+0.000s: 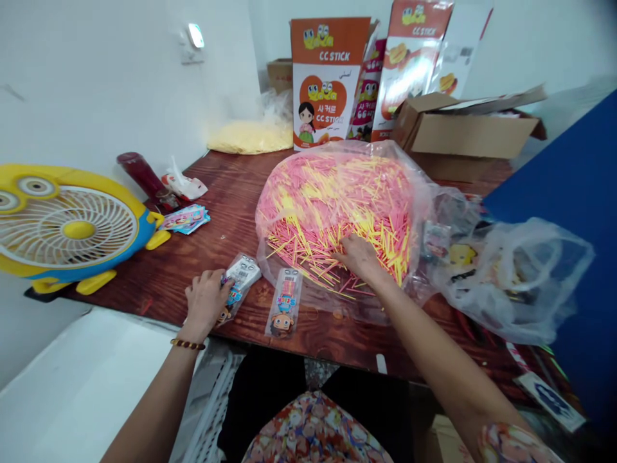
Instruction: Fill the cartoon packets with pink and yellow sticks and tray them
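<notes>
A large clear bag full of thin pink and yellow sticks lies open on the wooden table. My right hand reaches into the near side of the sticks, its fingertips partly hidden among them. At the left, my left hand rests with curled fingers on the edge of a stack of clear printed packets. Between the hands, one single packet with a cartoon figure and pink sticks inside lies flat near the table's front edge.
On the left stand a yellow and blue fan, a dark red bottle and printed cards. Behind are a CC Stick box and an open carton. A plastic bag of packets lies right.
</notes>
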Motion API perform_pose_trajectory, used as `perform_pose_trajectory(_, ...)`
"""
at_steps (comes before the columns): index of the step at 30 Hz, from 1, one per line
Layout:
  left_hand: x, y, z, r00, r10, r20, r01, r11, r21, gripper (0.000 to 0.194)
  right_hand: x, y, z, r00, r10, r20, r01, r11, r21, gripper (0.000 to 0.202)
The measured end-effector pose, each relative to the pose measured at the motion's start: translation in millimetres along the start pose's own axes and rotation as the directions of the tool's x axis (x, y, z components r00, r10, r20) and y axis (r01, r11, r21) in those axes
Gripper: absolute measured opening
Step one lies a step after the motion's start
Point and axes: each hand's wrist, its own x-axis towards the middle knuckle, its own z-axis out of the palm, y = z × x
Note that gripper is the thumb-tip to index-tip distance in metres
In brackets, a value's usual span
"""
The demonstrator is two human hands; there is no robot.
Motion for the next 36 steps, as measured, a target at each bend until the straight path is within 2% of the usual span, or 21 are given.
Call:
perform_pose_trajectory(5,1.7,0.3,2.9,0.998,0.007,-0.062,-0.010,0.999,-0.041,0.037,13.8,-19.8,7.0,0.999,0.023,0.037,-0.020,0.995,-0.099,0.043)
perform_pose_trajectory(11,8.4,-1.0,2.3,0.997,-0.001,-0.076,-0.009,0.991,-0.136,0.027,14.9,-30.0,17.8,0.997,-0.072,-0.014,0.069,0.987,-0.148,0.035)
perform_pose_trajectory(19,19.1,-20.6,-0.9,0.998,-0.047,-0.042,0.026,0.915,-0.402,0.027,16.9,-24.9,30.3,0.987,-0.153,-0.038,0.147,0.980,-0.138,0.034)
perform_pose_trajectory(22,18.7,-26.1,-3.1,0.997,-0.065,-0.043,0.035,0.871,-0.490,0.024,17.6,-19.7,33.0,0.992,-0.120,-0.040,0.117,0.991,-0.071,0.030)
perform_pose_trajectory(27,15.0,-28.9,-6.4,0.991,-0.072,-0.110,0.009,0.869,-0.495,0.019,19.9,-15.7,35.7,0.998,-0.054,-0.025,0.056,0.994,0.091,0.024)
perform_pose_trajectory(32,11.1,-28.8,-11.6,0.975,-0.107,-0.193,-0.024,0.816,-0.578,0.019,23.1,-8.4,38.9,0.996,-0.034,-0.077,0.058,0.940,0.336,0.019)
perform_pose_trajectory(34,8.8,-26.4,-15.6,0.965,-0.139,-0.220,-0.048,0.736,-0.675,0.021,24.5,-5.4,40.3,0.996,-0.016,-0.086,0.051,0.902,0.429,0.018)
perform_pose_trajectory(36,5.2,-21.2,-21.1,0.963,-0.192,-0.191,-0.050,0.568,-0.822,0.026,25.7,-3.4,41.2,0.997,0.017,-0.081,0.027,0.857,0.514,0.017)
